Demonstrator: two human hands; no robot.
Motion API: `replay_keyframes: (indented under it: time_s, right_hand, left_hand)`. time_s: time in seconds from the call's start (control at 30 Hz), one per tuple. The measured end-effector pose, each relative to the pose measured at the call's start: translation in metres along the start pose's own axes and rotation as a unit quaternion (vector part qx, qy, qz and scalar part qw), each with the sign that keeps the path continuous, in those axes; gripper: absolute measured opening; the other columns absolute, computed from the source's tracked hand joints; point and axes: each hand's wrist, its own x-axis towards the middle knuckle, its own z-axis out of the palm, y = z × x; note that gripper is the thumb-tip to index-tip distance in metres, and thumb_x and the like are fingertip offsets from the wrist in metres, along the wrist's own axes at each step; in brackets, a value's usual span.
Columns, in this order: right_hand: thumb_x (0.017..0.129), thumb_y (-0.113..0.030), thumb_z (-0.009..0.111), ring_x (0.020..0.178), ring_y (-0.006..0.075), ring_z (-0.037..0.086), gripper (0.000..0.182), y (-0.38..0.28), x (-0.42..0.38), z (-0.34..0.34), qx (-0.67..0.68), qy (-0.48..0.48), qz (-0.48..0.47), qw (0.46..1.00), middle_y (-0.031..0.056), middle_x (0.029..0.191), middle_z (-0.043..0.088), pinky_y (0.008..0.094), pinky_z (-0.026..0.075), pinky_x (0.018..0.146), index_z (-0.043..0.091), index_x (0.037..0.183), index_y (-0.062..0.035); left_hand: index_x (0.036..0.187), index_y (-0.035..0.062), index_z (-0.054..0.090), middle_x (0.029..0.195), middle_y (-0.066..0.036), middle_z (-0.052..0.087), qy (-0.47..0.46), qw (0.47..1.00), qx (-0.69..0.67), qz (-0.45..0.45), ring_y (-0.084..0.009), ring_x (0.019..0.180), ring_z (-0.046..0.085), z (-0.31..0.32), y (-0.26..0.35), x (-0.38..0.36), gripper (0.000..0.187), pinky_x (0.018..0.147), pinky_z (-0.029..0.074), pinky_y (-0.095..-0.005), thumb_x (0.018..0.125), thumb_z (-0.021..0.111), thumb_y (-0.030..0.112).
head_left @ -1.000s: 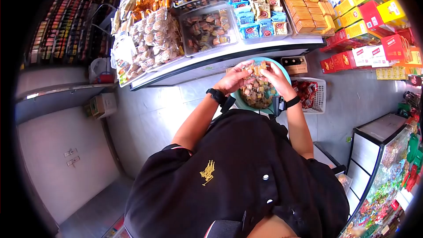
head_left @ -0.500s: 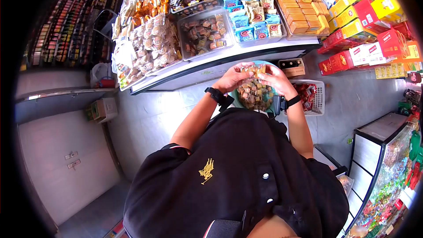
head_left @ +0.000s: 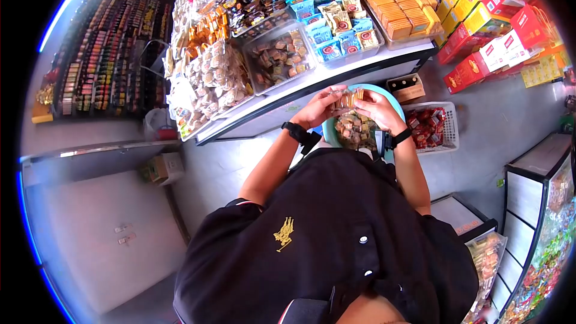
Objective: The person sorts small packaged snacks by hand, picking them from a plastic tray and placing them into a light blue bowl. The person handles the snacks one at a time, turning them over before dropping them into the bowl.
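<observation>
My left hand (head_left: 319,108) and my right hand (head_left: 380,111) are closed on the two ends of a short row of small wrapped snacks (head_left: 348,99). The pieces stand side by side, golden-brown in clear wrappers; their exact kind is too small to read. This row is held over a round teal basin (head_left: 396,103). Below the hands, a heap of small wrapped pieces (head_left: 355,131) lies in the basin, partly hidden by my fingers. Each wrist wears a black band.
Ahead, a display counter (head_left: 384,60) carries a clear bin of wrapped pieces (head_left: 279,57), blue and cream packets (head_left: 339,27) and stacked orange packs (head_left: 402,9). Right of the basin stands a white basket (head_left: 453,126) with red packets. Red and yellow boxes (head_left: 480,54) are stacked at the right.
The camera view has turned, so the counter's front edge and the floor items sit further right. Both hands still hold the row of snacks above the basin, and more of the basin's rim shows.
</observation>
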Motion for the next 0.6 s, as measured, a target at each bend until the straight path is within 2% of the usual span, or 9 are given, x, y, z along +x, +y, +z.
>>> replay_keyframes:
  time_s: [0.03, 0.17, 0.23, 0.27, 0.3, 0.4, 0.5, 0.6]
  right_hand:
    - [0.093, -0.015, 0.066, 0.111, 0.0166, 0.060, 0.040, 0.000, 0.000, 0.000, 0.005, -0.003, 0.003, 1.000, 0.0067, 0.122, 0.061, 0.0329, 0.049, 0.095, 0.052, 0.129, -0.0016]
    - [0.092, -0.019, 0.068, 0.106, 0.0159, 0.061, 0.043, -0.001, 0.006, 0.003, -0.006, -0.018, 0.022, 1.000, 0.0054, 0.119, 0.061, 0.0332, 0.051, 0.092, 0.053, 0.129, -0.0014]
    - [0.092, -0.021, 0.069, 0.102, 0.0149, 0.061, 0.043, -0.003, 0.007, 0.006, -0.024, -0.011, 0.042, 0.999, 0.0038, 0.116, 0.062, 0.0337, 0.053, 0.088, 0.053, 0.127, -0.0021]
    - [0.092, -0.021, 0.069, 0.102, 0.0148, 0.061, 0.043, -0.003, 0.009, 0.006, -0.025, -0.014, 0.045, 0.999, 0.0037, 0.116, 0.062, 0.0331, 0.053, 0.088, 0.054, 0.127, -0.0022]
    - [0.092, -0.021, 0.069, 0.102, 0.0147, 0.061, 0.042, -0.002, 0.012, 0.005, -0.026, -0.017, 0.050, 0.998, 0.0035, 0.115, 0.062, 0.0326, 0.053, 0.087, 0.054, 0.127, -0.0024]
    - [0.092, -0.022, 0.069, 0.103, 0.0145, 0.061, 0.041, 0.000, 0.020, 0.005, -0.026, -0.033, 0.051, 0.998, 0.0033, 0.116, 0.062, 0.0318, 0.052, 0.088, 0.055, 0.125, -0.0031]
    - [0.092, -0.024, 0.068, 0.105, 0.0144, 0.060, 0.039, -0.003, 0.022, 0.010, -0.043, -0.040, 0.037, 0.998, 0.0035, 0.116, 0.063, 0.0318, 0.050, 0.091, 0.057, 0.124, -0.0038]
    - [0.093, -0.025, 0.067, 0.107, 0.0143, 0.059, 0.037, -0.008, 0.023, 0.015, -0.061, -0.042, 0.035, 0.997, 0.0039, 0.117, 0.063, 0.0321, 0.047, 0.093, 0.058, 0.123, -0.0041]
  left_hand:
    - [0.138, 0.0107, 0.045, 0.133, -0.006, 0.052, -0.011, 1.000, 0.025, 0.001, -0.0206, 0.125, 0.051, -0.002, 0.002, -0.002, 0.040, 0.105, 0.044, -0.0392, 0.100, 0.052, 0.020]
    - [0.142, 0.0084, 0.040, 0.136, -0.006, 0.050, -0.060, 0.997, -0.042, -0.011, -0.0228, 0.127, 0.048, -0.017, 0.002, -0.001, 0.047, 0.109, 0.038, -0.0421, 0.097, 0.049, 0.016]
    - [0.142, 0.0078, 0.039, 0.136, -0.007, 0.049, -0.074, 0.994, 0.069, 0.039, -0.0235, 0.127, 0.048, -0.021, 0.000, -0.004, 0.048, 0.109, 0.037, -0.0423, 0.096, 0.047, 0.016]
    - [0.143, 0.0074, 0.038, 0.136, -0.008, 0.049, -0.074, 0.997, 0.000, 0.018, -0.0240, 0.128, 0.048, -0.023, 0.000, -0.004, 0.048, 0.109, 0.037, -0.0427, 0.096, 0.048, 0.016]
    - [0.143, 0.0070, 0.037, 0.136, -0.009, 0.049, -0.072, 0.995, -0.069, -0.003, -0.0245, 0.128, 0.048, -0.023, 0.001, -0.005, 0.048, 0.109, 0.037, -0.0431, 0.097, 0.048, 0.015]
    - [0.139, -0.0045, 0.035, 0.138, -0.015, 0.047, -0.054, 0.993, -0.105, 0.016, -0.0276, 0.127, 0.048, -0.023, 0.001, -0.010, 0.044, 0.111, 0.038, -0.0451, 0.101, 0.044, 0.016]
    - [0.135, -0.0043, 0.040, 0.137, -0.016, 0.048, -0.032, 0.995, -0.076, 0.055, -0.0286, 0.127, 0.049, -0.026, -0.001, -0.012, 0.040, 0.110, 0.038, -0.0459, 0.101, 0.046, 0.016]
    - [0.129, -0.0041, 0.045, 0.130, -0.016, 0.054, 0.011, 0.996, -0.071, 0.047, -0.0277, 0.122, 0.053, -0.026, -0.003, -0.012, 0.036, 0.106, 0.042, -0.0433, 0.101, 0.047, 0.018]
